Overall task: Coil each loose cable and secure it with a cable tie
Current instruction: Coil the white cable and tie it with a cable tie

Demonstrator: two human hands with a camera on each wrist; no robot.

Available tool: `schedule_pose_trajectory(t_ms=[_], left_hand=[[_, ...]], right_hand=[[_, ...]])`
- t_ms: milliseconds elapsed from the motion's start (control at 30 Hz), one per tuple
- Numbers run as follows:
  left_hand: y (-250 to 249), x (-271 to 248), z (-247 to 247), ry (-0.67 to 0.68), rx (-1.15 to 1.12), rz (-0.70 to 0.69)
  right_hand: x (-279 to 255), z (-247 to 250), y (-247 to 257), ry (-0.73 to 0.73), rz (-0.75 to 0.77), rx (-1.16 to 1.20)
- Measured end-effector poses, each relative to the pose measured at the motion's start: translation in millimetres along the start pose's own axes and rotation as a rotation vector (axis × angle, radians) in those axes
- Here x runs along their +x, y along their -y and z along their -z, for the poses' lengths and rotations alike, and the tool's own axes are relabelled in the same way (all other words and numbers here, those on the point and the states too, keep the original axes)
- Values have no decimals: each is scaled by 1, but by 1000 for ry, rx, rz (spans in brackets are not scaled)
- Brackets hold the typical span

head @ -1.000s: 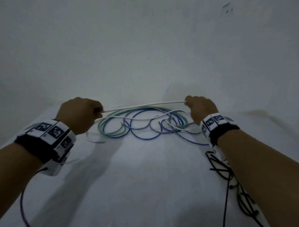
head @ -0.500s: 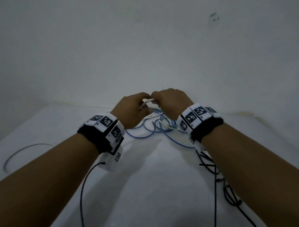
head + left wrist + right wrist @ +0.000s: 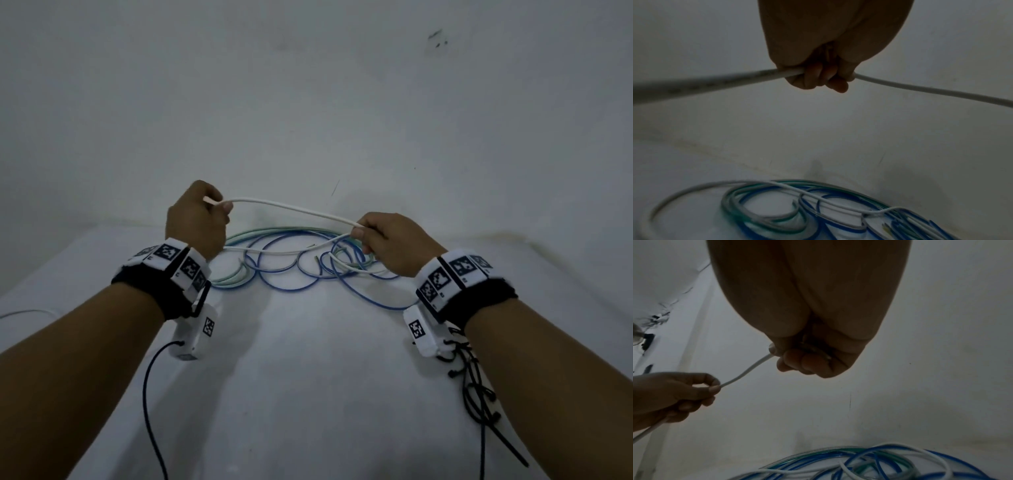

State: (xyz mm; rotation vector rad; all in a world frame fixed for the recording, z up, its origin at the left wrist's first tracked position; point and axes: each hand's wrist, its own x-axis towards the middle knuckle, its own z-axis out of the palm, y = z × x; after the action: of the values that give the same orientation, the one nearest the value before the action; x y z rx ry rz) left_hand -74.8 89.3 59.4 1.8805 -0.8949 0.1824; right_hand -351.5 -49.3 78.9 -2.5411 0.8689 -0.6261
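Observation:
A white cable [image 3: 291,207] spans the air between both hands above the white table [image 3: 308,377]. My left hand [image 3: 197,222] grips it with curled fingers [image 3: 818,76], the cable [image 3: 920,89] running out of the fist on both sides. My right hand [image 3: 387,240] pinches the other part between thumb and fingers [image 3: 797,360], where the cable [image 3: 748,371] leads left to the other hand [image 3: 674,394]. Under the hands lie loose blue cables [image 3: 291,270] and pale green cables [image 3: 233,277], tangled with more of the white one [image 3: 291,251].
A bunch of black cable ties [image 3: 479,394] lies on the table under my right forearm. A dark wire [image 3: 150,394] hangs from the left wrist camera. A thin white cable [image 3: 27,312] curves at the table's left edge. A bare wall [image 3: 308,102] rises close behind.
The hands, close together half a second ago, have moved apart again. The white cable now stretches between them in a raised arc, the left hand higher than before.

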Motion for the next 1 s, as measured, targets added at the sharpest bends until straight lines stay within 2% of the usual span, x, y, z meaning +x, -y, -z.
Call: schedule_pose_trajectory(t_ms=[67,167,333,467,567,667,733,800,1000], left_hand=[[9,2,-1,-48,7,62],[20,-3,-9,85,204,8],[9,-30,-26,400,529,-240],[-10,-51,-33,590,820,-536],[-17,-60,-38,708,784,-790],[-22,-65,-39,760,539,-994],[-27,-66,-37,759,390,-1081],[-30,-66,-36,738,282,-1115],[-36,-62,-27,639,103,-1026]], right_hand=[[-6,0,-5,-7,-43,36],[-13,-4,-6,12,-91,169],[-15,-21,4,88,-116,592],[-15,-32,14,108,-184,847],[-14,-37,22,107,-286,1047],[-13,-44,27,77,-345,1235],[-13,-53,26,35,-296,1180],[-16,-60,24,42,-228,1021],[-28,-70,16,136,-43,574]])
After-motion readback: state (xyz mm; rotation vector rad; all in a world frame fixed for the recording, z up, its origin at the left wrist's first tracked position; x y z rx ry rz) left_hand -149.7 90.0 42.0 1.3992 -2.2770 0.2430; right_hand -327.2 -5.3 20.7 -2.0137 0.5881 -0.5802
